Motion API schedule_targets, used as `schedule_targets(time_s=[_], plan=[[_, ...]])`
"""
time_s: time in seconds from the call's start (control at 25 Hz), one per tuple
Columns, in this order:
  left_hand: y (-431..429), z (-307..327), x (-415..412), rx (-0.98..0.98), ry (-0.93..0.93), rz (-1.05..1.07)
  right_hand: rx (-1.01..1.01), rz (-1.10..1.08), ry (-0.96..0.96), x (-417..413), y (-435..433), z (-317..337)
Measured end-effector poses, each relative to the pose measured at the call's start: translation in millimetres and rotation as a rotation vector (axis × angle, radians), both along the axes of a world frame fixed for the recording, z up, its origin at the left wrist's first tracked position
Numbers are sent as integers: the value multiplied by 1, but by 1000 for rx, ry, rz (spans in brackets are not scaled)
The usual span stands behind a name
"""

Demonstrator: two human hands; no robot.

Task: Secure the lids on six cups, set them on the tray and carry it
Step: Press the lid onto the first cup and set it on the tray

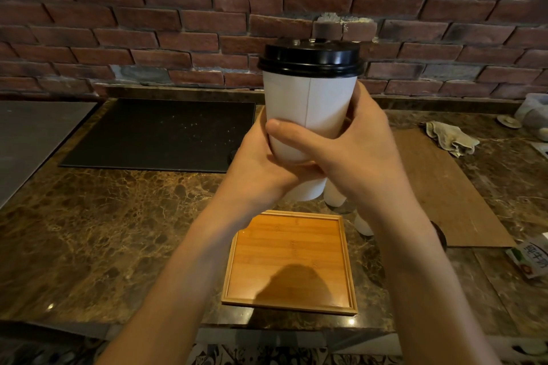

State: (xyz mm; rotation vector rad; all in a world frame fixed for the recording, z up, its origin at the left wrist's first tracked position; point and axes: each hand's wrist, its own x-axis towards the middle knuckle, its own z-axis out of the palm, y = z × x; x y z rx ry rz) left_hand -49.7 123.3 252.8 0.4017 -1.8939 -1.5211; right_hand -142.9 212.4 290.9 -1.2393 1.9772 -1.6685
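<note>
We hold a white paper cup [308, 115] upright in front of us, raised above the counter; its wall is smooth and tapered, with a thin vertical seam down the front, and a glossy black plastic lid [310, 58] with a stepped rim sits on its top. Our left hand [261, 163] wraps the lower part of the cup from the left and beneath; our right hand [353, 151] closes around it from the right, thumb laid across the front, so both hands are clasped on the cup and overlap at its base.

Below our wrists lies a square bamboo tray [292, 264] with a raised edge and striped grain, nothing on it but a shadow; just beyond it, partly hidden behind our hands and right forearm, stand more white cups [335, 195]; how many we cannot tell.

All rests on a brown veined marble counter [112, 231], polished and mottled; left of our hands is a flat black rectangular mat [160, 133]; right of them a brown board [439, 187], a crumpled cloth [450, 136] and, at the far right edge, a printed carton [532, 258]; a rough red brick wall [148, 18] rises behind.
</note>
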Motion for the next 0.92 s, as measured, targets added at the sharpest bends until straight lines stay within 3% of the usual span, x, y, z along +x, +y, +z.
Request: schedule_targets(time_s=[0.72,0.92], plan=[[-18,1,7,58,-103,-334,31,359,-66,-27,8,3],[-18,-1,6,67,-81,-289,38,347,-60,-26,8,3]])
